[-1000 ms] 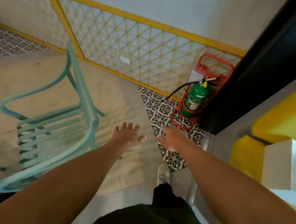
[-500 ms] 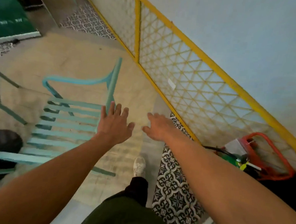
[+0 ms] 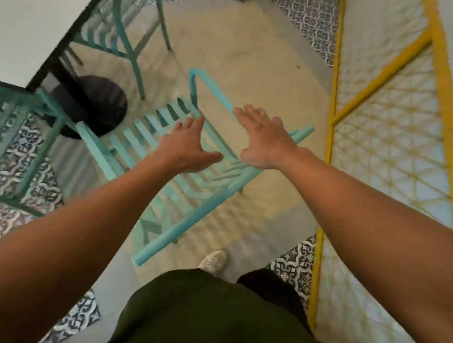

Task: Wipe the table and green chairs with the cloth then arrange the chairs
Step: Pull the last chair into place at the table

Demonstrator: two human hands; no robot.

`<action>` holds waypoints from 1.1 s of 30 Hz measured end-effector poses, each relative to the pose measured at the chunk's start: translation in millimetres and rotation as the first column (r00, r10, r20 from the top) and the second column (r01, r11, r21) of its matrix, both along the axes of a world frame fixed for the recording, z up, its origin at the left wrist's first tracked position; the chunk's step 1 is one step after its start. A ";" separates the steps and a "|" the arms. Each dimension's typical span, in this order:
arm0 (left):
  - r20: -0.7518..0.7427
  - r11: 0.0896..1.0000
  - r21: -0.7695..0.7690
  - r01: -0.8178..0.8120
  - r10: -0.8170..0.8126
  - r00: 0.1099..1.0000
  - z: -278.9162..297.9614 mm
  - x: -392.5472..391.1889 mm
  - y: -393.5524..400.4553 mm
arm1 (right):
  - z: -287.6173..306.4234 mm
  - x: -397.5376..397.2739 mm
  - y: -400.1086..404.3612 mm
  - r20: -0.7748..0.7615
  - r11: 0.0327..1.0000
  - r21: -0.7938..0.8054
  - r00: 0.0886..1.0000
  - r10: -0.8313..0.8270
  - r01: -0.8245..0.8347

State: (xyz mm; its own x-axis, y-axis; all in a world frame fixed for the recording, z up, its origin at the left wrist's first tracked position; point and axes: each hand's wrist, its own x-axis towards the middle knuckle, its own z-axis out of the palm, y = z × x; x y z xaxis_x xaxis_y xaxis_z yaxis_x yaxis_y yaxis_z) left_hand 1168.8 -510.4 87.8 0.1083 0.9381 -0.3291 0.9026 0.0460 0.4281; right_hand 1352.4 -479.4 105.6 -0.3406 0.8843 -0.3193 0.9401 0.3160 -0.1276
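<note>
both hands reach over a green chair

left hand [image 3: 187,149] and right hand [image 3: 264,139] spread wide, empty, above the slatted green chair [image 3: 153,140]; table [image 3: 22,26] at left, yellow lattice wall [image 3: 381,143] at right.

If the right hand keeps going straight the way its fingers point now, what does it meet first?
Most likely the curved top rail of the green chair: the right hand is open, fingers aimed at that rail. Depth is unclear, and it may already be touching it.

Three green chairs [image 3: 172,168] show: one under the two open hands [image 3: 184,147], two beyond the left hand.
</note>
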 end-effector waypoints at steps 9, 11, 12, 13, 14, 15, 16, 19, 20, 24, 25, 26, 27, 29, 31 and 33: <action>-0.237 0.890 -0.411 -0.197 0.104 0.966 -61.3 18.5 -103.2 | -56.1 45.2 28.6 0.259 0.808 -0.394 0.790 0.555 -0.438; -0.301 0.904 -0.321 -0.283 0.185 0.935 -61.6 27.1 -107.3 | -60.1 45.4 41.1 0.230 0.765 -0.388 0.750 0.620 -0.513; -0.309 0.896 -0.324 -0.303 0.202 0.929 -58.9 29.1 -106.5 | -61.4 46.4 44.8 0.222 0.742 -0.375 0.723 0.654 -0.556; -0.312 0.885 -0.338 -0.321 0.216 0.925 -57.1 30.2 -105.4 | -62.6 48.3 47.3 0.205 0.722 -0.365 0.706 0.678 -0.588; -0.316 0.870 -0.359 -0.338 0.228 0.921 -54.2 33.2 -103.9 | -63.2 51.9 49.1 0.186 0.710 -0.362 0.700 0.689 -0.603; -0.321 0.860 -0.368 -0.354 0.240 0.916 -51.5 38.1 -102.2 | -65.0 56.5 51.8 0.167 0.703 -0.366 0.700 0.694 -0.610; -0.327 0.853 -0.370 -0.367 0.250 0.911 -49.3 45.7 -100.8 | -65.2 62.2 55.0 0.155 0.696 -0.373 0.698 0.699 -0.614; -0.317 0.848 -0.348 -0.399 0.294 0.902 -49.8 83.0 -95.5 | -61.2 85.8 71.2 0.160 0.654 -0.394 0.652 0.741 -0.646; -0.307 0.848 -0.343 -0.404 0.305 0.901 -51.5 99.3 -94.4 | -59.3 96.4 77.5 0.172 0.638 -0.407 0.631 0.756 -0.654; -0.252 0.835 -0.318 -0.448 0.381 0.889 -57.1 162.5 -91.0 | -54.9 139.6 99.2 0.225 0.604 -0.455 0.571 0.789 -0.655; -0.234 0.829 -0.321 -0.458 0.399 0.887 -57.4 175.3 -90.0 | -55.1 148.3 103.3 0.237 0.605 -0.456 0.566 0.790 -0.653; -0.217 0.820 -0.332 -0.466 0.414 0.884 -57.8 186.4 -89.6 | -54.7 156.0 106.1 0.243 0.609 -0.461 0.568 0.786 -0.645; -0.207 0.813 -0.346 -0.469 0.421 0.883 -57.9 196.1 -88.9 | -54.8 162.6 107.8 0.248 0.611 -0.474 0.569 0.784 -0.634; -0.201 0.810 -0.350 -0.470 0.425 0.883 -61.3 209.8 -87.1 | -55.6 171.2 110.5 0.264 0.611 -0.494 0.562 0.784 -0.619; -0.201 0.807 -0.339 -0.483 0.440 0.875 -63.2 213.4 -83.6 | -56.2 171.9 115.2 0.275 0.611 -0.493 0.555 0.785 -0.619; -0.200 0.810 -0.322 -0.491 0.448 0.871 -64.0 209.3 -80.4 | -56.1 167.7 120.2 0.285 0.623 -0.471 0.561 0.778 -0.625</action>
